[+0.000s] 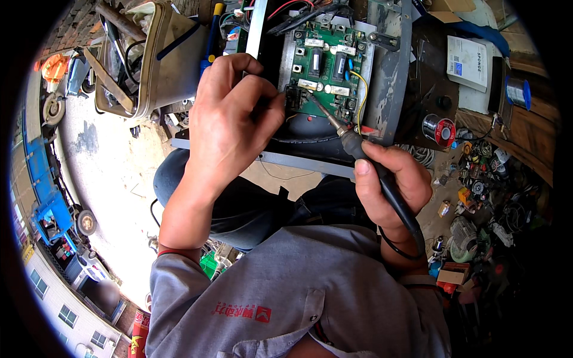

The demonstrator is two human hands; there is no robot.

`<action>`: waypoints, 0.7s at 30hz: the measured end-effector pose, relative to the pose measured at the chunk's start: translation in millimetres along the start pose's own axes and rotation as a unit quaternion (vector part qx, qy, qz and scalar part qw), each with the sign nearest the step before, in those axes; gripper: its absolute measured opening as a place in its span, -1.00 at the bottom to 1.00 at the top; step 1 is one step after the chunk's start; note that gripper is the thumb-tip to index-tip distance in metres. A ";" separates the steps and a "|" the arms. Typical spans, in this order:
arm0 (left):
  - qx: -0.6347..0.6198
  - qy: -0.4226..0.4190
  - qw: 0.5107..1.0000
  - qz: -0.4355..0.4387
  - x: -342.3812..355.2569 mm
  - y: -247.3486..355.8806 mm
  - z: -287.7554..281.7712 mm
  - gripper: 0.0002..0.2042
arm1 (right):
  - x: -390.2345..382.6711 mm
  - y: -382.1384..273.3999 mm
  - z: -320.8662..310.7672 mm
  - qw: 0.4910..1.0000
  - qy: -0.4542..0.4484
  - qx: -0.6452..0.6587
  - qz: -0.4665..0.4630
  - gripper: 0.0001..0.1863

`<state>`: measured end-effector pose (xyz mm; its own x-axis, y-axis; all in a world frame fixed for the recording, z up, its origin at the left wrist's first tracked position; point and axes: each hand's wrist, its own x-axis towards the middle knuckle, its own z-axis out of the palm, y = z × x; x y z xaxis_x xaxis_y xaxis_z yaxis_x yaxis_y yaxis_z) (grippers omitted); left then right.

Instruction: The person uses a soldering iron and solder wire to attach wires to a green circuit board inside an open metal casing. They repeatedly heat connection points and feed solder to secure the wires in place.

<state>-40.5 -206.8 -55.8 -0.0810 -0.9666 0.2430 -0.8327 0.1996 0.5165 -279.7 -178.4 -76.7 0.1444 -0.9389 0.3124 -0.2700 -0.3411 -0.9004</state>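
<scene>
A green circuit board (326,70) with white blocks, black parts and coloured wires sits on a metal chassis at the top centre. My right hand (391,185) grips a black-handled soldering iron (349,137), its metal tip on or just over the board's lower left part. My left hand (233,113) is bent with curled fingers at the board's lower left edge, beside a black component (294,97); what its fingertips hold, if anything, is hidden.
A tool bucket (167,77) stands upper left. Solder spools (437,130) and a white box (467,62) lie at the right. Cluttered parts (477,190) cover the lower right ground. A blue vehicle (46,200) is outside at the left.
</scene>
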 end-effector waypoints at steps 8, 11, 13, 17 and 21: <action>-0.023 0.011 1.000 -0.001 0.8 -0.5 0.0 -0.87 | -1.6 0.4 0.4 1.000 0.002 0.004 0.008 -0.74; -0.032 0.021 0.999 -0.004 1.6 0.9 -1.2 -0.88 | -3.1 0.2 0.0 1.000 -0.001 0.005 0.019 -0.74; -0.028 0.022 0.999 -0.004 1.6 1.0 -1.3 -0.88 | -3.3 1.2 0.6 1.000 0.002 0.008 0.017 -0.74; -0.020 0.020 1.000 -0.001 1.8 0.7 -1.7 -0.88 | -3.2 1.2 0.6 1.000 0.001 0.010 0.016 -0.74; -0.016 0.018 1.000 0.000 0.9 -0.2 -1.1 -0.88 | -2.8 0.6 0.2 1.000 -0.001 0.006 0.016 -0.74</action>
<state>-39.8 -207.5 -54.8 -0.0610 -0.9601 0.2730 -0.8143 0.2061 0.5427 -280.1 -176.0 -78.2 0.1371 -0.9493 0.2828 -0.2635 -0.3102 -0.9134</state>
